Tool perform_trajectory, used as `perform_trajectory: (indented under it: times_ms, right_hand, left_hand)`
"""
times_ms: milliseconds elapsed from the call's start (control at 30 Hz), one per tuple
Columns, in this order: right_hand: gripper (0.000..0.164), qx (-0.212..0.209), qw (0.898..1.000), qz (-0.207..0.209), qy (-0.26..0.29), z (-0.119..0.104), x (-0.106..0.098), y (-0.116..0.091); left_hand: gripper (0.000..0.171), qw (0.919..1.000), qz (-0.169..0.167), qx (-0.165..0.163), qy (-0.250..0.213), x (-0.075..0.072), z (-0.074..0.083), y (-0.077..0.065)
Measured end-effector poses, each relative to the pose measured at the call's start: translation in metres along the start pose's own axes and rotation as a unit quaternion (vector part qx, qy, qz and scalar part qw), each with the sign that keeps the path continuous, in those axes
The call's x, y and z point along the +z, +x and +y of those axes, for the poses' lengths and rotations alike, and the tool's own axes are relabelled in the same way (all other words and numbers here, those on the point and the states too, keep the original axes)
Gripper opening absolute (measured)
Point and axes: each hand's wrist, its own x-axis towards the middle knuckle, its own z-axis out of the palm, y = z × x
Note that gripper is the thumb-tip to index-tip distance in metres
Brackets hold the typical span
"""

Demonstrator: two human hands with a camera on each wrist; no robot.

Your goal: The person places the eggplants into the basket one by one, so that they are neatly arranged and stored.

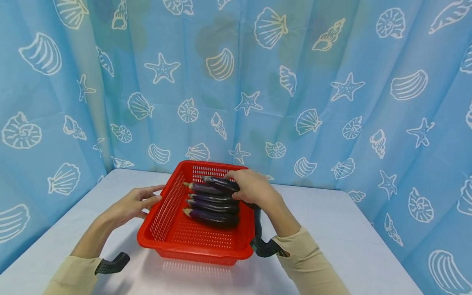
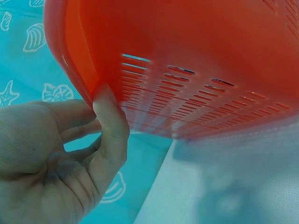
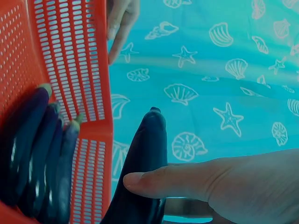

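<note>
A red plastic basket (image 1: 195, 247) with slotted walls holds several dark purple eggplants (image 1: 214, 217), lying side by side. My left hand (image 1: 129, 205) is at the basket's left side; in the left wrist view its thumb and fingers pinch the rim (image 2: 70, 65). My right hand (image 1: 254, 189) grips another eggplant (image 3: 148, 149) near one end, thumb across its upper side. That eggplant is at the basket's back right, raised above the others in the right wrist view. The ends of the eggplants under my right hand are hidden in the head view.
The basket stands on a white table (image 1: 317, 241). Behind and at both sides hangs a blue curtain (image 1: 280, 98) printed with white shells and starfish. Black wrist mounts (image 1: 112, 264) extend from both sleeves, the right one beside the basket's right rim.
</note>
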Motion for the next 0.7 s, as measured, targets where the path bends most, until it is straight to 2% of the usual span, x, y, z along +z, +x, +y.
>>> perform_trajectory:
  times_ms: [300,700]
  right_hand:
    - [0.054,-0.025,0.999,-0.025,-0.003,-0.013,0.007,0.008]
    - [0.055,-0.029,0.999,-0.045,0.007,-0.023,0.018,0.012]
  left_hand:
    - [0.067,1.0000,0.002,-0.005,0.000,0.000,0.001,0.000]
    - [0.067,1.0000,0.001,-0.003,0.001,0.000,0.002,0.000]
